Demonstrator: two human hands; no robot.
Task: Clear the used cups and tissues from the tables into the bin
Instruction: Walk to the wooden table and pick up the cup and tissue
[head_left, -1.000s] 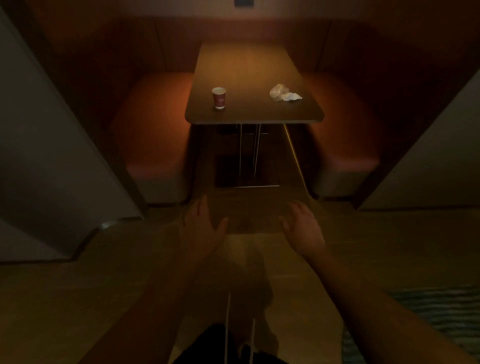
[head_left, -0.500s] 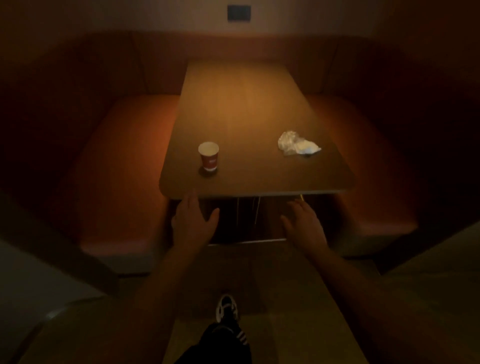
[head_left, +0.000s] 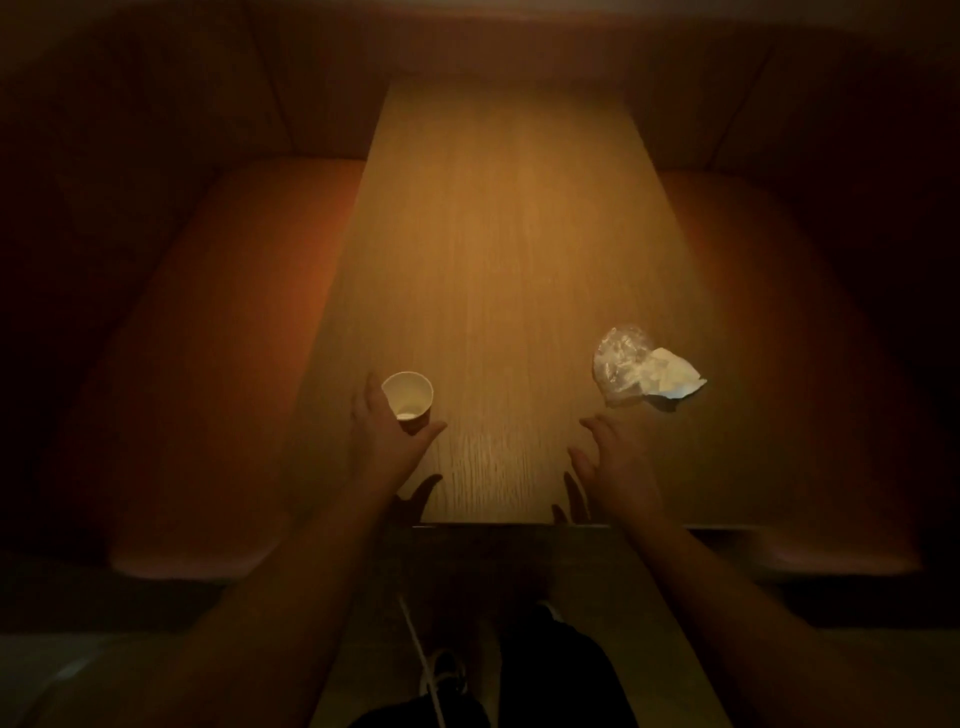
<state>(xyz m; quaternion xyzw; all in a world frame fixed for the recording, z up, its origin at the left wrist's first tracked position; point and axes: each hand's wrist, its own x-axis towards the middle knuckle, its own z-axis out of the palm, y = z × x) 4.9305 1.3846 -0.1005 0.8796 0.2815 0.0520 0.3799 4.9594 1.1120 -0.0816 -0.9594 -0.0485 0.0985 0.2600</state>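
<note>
Dim booth seating in orange-brown flanks a long wooden table (head_left: 498, 249) that runs away from the camera, lit warmly along its middle. Only the head view is given.

On the near left part of the table stands a paper cup (head_left: 408, 395), upright, its pale inside showing from above. The left hand (head_left: 389, 441) is at the cup: its fingers (head_left: 370, 387) curve round the cup's left side and the thumb reaches under its near right side, so the hand is open in a loose cradle about the cup; whether it is actually pressing on it cannot be told.

On the near right part of the table lies a crumpled tissue (head_left: 670, 376), touching a scrunched clear plastic wrapper (head_left: 618, 364) on its left. The right hand (head_left: 618, 462) hovers just short of that pile, fingers spread and empty, apart from both pieces. Shadows of both hands fall on the table's near edge.

Below the table edge, dark trousers and a shoe (head_left: 447, 675) on the floor are visible.
</note>
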